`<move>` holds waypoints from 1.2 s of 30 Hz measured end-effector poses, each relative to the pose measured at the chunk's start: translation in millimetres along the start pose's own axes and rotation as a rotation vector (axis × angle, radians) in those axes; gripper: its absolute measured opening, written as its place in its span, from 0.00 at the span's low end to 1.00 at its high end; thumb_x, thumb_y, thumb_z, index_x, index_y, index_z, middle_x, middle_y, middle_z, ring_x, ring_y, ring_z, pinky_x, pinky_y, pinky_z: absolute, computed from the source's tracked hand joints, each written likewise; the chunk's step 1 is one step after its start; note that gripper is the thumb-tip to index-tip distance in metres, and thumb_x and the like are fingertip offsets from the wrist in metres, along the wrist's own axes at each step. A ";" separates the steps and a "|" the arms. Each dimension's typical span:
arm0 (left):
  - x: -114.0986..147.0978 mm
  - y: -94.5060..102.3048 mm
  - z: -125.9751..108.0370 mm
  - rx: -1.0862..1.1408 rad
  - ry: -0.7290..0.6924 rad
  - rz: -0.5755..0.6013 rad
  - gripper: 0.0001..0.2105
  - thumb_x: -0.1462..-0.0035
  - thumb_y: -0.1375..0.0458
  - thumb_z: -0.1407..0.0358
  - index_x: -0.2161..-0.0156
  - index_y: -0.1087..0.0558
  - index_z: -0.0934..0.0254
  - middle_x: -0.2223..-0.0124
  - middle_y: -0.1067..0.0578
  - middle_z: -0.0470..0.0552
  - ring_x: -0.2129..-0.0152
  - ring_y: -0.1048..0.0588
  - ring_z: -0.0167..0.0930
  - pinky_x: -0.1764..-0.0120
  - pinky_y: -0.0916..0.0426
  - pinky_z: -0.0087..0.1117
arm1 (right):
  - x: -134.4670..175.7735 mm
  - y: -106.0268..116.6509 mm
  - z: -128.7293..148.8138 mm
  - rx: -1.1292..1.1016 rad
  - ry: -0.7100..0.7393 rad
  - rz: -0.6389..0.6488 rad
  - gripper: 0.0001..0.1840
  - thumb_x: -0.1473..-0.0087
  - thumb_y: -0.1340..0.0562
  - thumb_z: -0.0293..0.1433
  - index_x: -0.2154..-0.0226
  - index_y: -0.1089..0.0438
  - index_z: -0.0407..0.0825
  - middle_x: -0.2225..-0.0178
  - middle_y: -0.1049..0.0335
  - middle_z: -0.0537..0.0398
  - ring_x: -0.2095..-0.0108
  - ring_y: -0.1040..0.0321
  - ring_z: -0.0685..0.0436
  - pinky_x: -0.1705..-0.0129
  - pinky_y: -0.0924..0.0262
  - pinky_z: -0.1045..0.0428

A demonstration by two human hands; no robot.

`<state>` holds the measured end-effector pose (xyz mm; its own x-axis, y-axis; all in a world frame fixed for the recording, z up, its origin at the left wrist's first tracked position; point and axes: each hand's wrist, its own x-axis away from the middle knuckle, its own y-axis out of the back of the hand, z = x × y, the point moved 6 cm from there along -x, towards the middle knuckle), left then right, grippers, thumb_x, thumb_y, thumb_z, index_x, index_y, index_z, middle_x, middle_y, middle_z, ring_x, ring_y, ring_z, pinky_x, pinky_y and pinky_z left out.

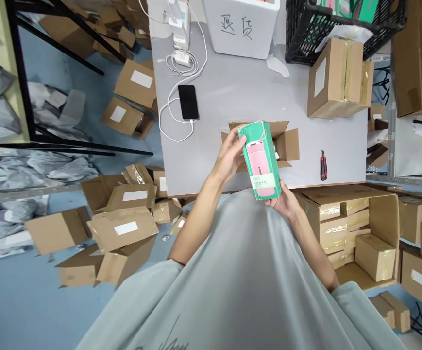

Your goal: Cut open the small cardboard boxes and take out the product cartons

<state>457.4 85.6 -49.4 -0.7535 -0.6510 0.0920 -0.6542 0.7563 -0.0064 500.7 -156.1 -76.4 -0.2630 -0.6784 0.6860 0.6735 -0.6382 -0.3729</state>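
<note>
A green box (261, 160) with a pink item printed on its face is held tilted in front of me, above the table's near edge. My left hand (231, 153) grips its upper left side. At its lower right corner, my right hand (284, 200) has its fingers closed on the box, partly hidden beneath it. Behind the green box stands an open cardboard carton (289, 145) with its flaps spread; most of its inside is covered from view. A red and black box cutter (323, 165) lies on the table to the right.
On the grey table (240, 97) lie a phone (188, 102) with a white cable and a power strip (178, 24). A white bin (243, 29), a black crate (301, 34) and a taped carton (334, 78) stand at the back. Cardboard boxes (123, 218) crowd the floor at left.
</note>
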 end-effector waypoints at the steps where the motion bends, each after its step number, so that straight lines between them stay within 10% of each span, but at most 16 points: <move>1: -0.6 -5.4 3.4 0.029 0.026 0.001 0.31 0.30 0.45 0.32 0.35 0.26 0.49 0.45 0.17 0.54 0.49 0.14 0.43 0.52 0.17 0.46 | -1.5 1.7 3.8 0.013 -0.012 0.027 0.41 0.47 0.33 0.73 0.54 0.24 0.54 0.63 0.15 0.50 0.67 0.20 0.39 0.59 0.20 0.41; 10: -6.5 -28.2 0.8 0.017 0.104 -0.169 0.38 0.39 0.33 0.32 0.33 0.29 0.51 0.38 0.19 0.58 0.41 0.18 0.45 0.46 0.18 0.46 | -9.5 27.3 69.6 0.326 0.177 0.091 0.42 0.42 0.24 0.55 0.32 0.30 0.57 0.36 0.22 0.48 0.39 0.22 0.33 0.43 0.20 0.40; 17: -6.3 -57.5 -12.8 -0.124 0.058 -0.304 0.37 0.41 0.28 0.37 0.35 0.27 0.54 0.37 0.20 0.60 0.41 0.19 0.45 0.44 0.18 0.46 | -11.2 43.8 74.3 0.743 0.233 -0.113 0.50 0.46 0.23 0.47 0.27 0.39 0.58 0.34 0.24 0.45 0.41 0.22 0.31 0.41 0.21 0.37; 26: 2.1 -69.1 -18.3 -0.133 0.137 -0.175 0.35 0.32 0.39 0.35 0.29 0.31 0.50 0.31 0.23 0.62 0.35 0.21 0.45 0.46 0.18 0.43 | -2.4 68.8 67.9 0.187 0.036 0.349 0.38 0.42 0.26 0.52 0.35 0.31 0.59 0.35 0.22 0.49 0.40 0.21 0.33 0.47 0.17 0.40; 36: -1.0 -65.3 -13.7 0.025 0.125 -0.223 0.28 0.40 0.26 0.46 0.40 0.23 0.55 0.37 0.19 0.59 0.49 0.15 0.40 0.51 0.16 0.40 | -3.9 70.1 67.0 0.304 0.153 0.235 0.45 0.43 0.22 0.53 0.30 0.33 0.59 0.31 0.26 0.48 0.33 0.26 0.30 0.40 0.21 0.39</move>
<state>501.7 37.8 -35.5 -0.5775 -0.7872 0.2163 -0.8059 0.5921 0.0034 595.2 -173.8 -63.3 -0.1622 -0.8536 0.4949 0.8950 -0.3386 -0.2906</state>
